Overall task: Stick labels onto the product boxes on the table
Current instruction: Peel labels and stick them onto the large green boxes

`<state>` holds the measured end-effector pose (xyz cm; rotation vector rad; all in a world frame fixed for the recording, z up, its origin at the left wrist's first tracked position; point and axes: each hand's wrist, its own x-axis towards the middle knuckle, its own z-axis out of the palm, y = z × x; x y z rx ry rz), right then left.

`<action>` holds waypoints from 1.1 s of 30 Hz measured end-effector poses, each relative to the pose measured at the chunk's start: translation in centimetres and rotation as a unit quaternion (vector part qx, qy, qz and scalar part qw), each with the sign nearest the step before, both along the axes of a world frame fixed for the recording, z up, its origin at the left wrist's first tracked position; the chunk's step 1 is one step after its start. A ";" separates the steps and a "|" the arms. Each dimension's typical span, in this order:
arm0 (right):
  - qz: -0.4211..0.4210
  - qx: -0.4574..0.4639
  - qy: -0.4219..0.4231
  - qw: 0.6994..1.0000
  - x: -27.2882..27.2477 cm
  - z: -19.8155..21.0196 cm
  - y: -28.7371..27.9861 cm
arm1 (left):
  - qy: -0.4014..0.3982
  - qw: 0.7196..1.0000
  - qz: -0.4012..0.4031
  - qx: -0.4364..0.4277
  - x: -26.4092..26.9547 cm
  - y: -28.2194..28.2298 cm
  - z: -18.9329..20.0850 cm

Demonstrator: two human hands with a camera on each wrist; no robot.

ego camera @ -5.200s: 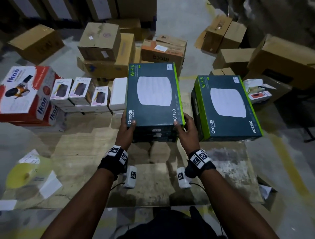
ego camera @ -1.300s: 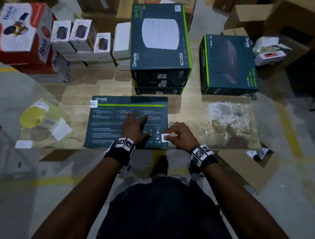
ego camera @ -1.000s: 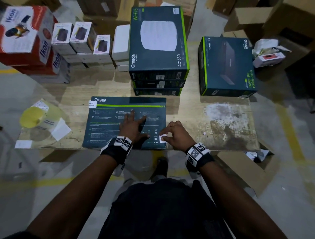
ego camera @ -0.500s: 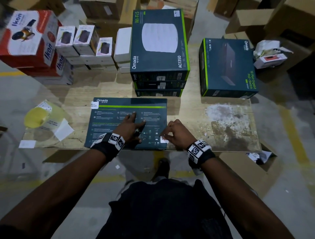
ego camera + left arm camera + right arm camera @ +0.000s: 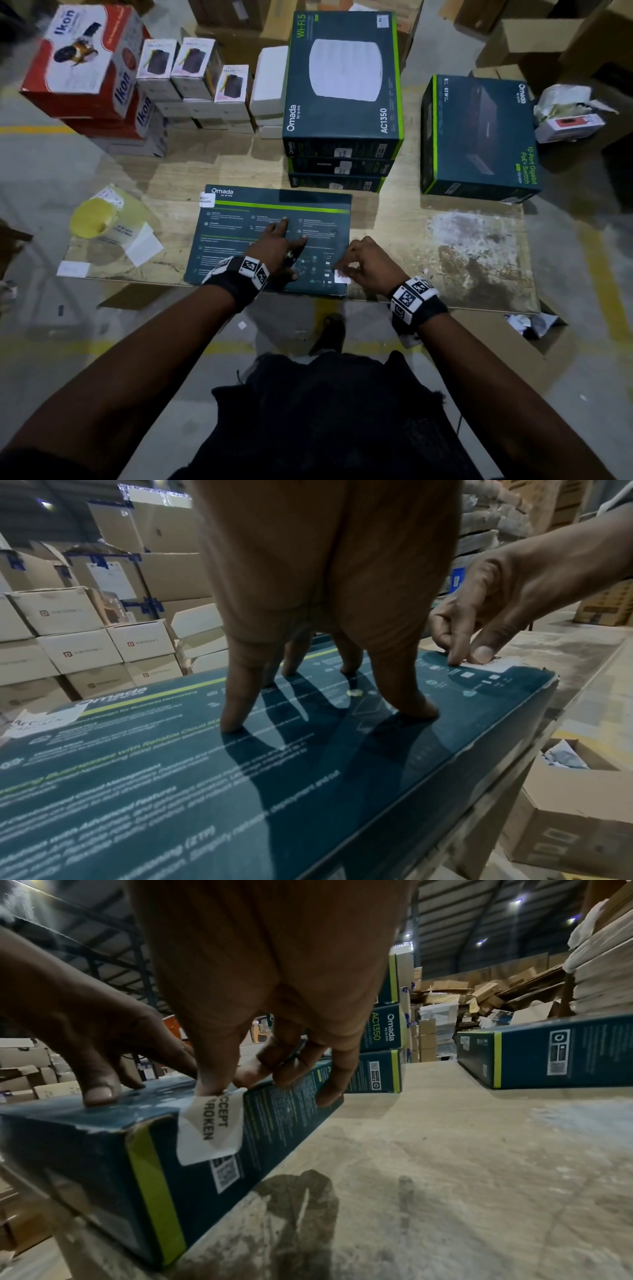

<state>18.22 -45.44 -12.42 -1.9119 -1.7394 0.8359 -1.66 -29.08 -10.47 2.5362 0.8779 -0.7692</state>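
Right hand (image 5: 368, 265) pinches the white label (image 5: 210, 1127) at the near right corner of the flat Omada box (image 5: 239, 240); the label folds over the top edge, its lower part lifting off the side face. Left hand (image 5: 279, 245) presses spread, straight fingers on the box top. Risk: a crease or weak bond if the loose flap is not smoothed down; the box overhangs the table (image 5: 445, 240) edge and may slide. An open carton (image 5: 578, 804) beside the table holds crumpled paper.

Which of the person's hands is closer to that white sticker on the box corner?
Right. The right hand presses the white sticker at the box corner; the left hand rests on the box top, apart.
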 end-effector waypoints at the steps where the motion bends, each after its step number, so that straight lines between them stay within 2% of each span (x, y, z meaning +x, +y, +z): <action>1: -0.001 -0.005 0.003 1.000 0.0 0.1 0.2 | 0.000 1.000 0.003 0.000 0.0 0.0 0.0; 6: -0.006 -0.008 0.024 1.000 -0.1 1.1 0.3 | 0.013 1.000 0.001 0.001 0.3 -0.1 0.0; 10: -0.026 0.007 0.007 1.000 -0.8 1.2 -0.3 | 0.011 1.000 0.008 -0.002 0.2 -0.2 -0.1; 17: -0.010 0.003 0.011 1.000 -0.3 1.8 0.2 | 0.005 1.000 0.004 0.003 0.2 -0.3 0.0; 27: 0.021 0.038 -0.008 0.999 0.0 -0.8 -0.3 | 0.001 1.000 0.010 -0.005 0.1 0.0 -0.6; 33: 0.027 0.036 0.015 0.999 0.4 -1.6 -0.7 | 0.005 1.000 0.000 -0.002 -0.1 0.1 -0.6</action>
